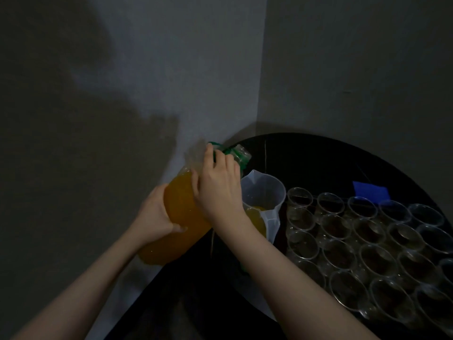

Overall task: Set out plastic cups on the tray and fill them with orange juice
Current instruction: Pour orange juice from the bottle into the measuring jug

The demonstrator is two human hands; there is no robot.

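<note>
Gripping tilted orange juice bottle (182, 212): left hand (157, 213) cupping its base, right hand (218, 185) clasping green handle (221, 149). Neck hanging over measuring jug (263, 192); clear plastic cups (367, 241) standing right of that.

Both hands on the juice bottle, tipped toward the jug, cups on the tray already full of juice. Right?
Not quite. The head view shows the cups empty and clear. The rest holds: left hand and right hand hold the juice bottle, tipped toward the jug.
</note>
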